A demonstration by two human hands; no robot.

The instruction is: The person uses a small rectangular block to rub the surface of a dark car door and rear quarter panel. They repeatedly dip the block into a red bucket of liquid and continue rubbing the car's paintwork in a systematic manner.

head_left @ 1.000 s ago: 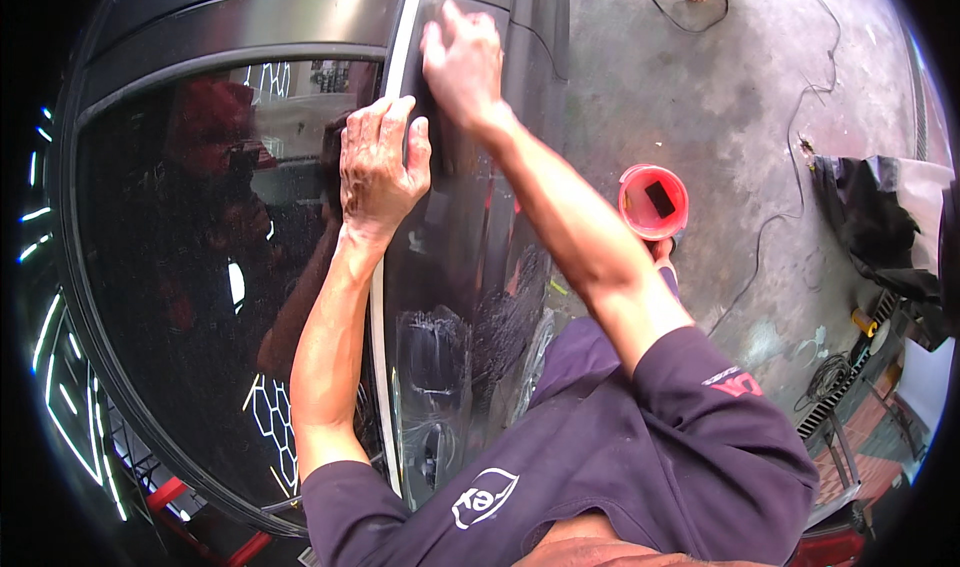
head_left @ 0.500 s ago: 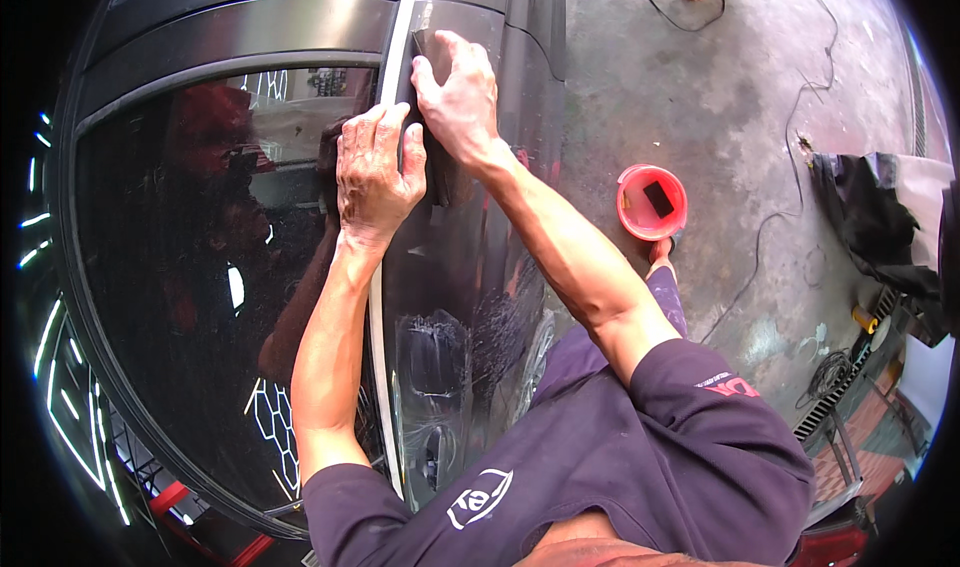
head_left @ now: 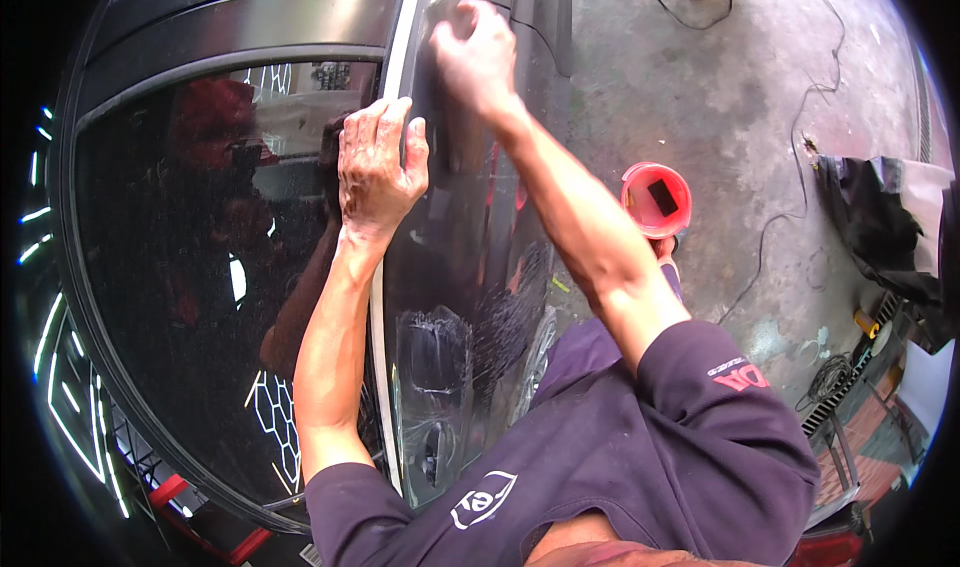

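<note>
Head view, catalogued by size.

1. Car body (head_left: 470, 297): glossy dark panel filling the middle, wet-looking streaks low down; a tinted window (head_left: 200, 267) lies to its left, mirroring the person and lights.
2. Concrete floor (head_left: 720, 97): grey and stained, with a thin cable (head_left: 800, 167) trailing across it; a bare foot of another person shows at the top edge.
3. Pale trim strip (head_left: 385, 87): runs along the seam between window and panel, top to bottom.
4. Dark cloth heap (head_left: 880, 227): at the far right, well apart from the work.
5. Red bucket (head_left: 656, 199): on the floor just right of the right forearm, a dark block inside it.
6. Left hand (head_left: 378, 172): flat and open, fingers spread over the trim strip, palm pressing on the glass; it grips nothing.
7. Right hand (head_left: 478, 57): curled closed, knuckles up, pressed on the upper panel beside the strip. Whether it encloses a pad or cloth cannot be told.

Risk, as judged: grit under the pressing right hand could scratch the gloss; the left hand could slip on slick glass; the elbow swings near the bucket.
</note>
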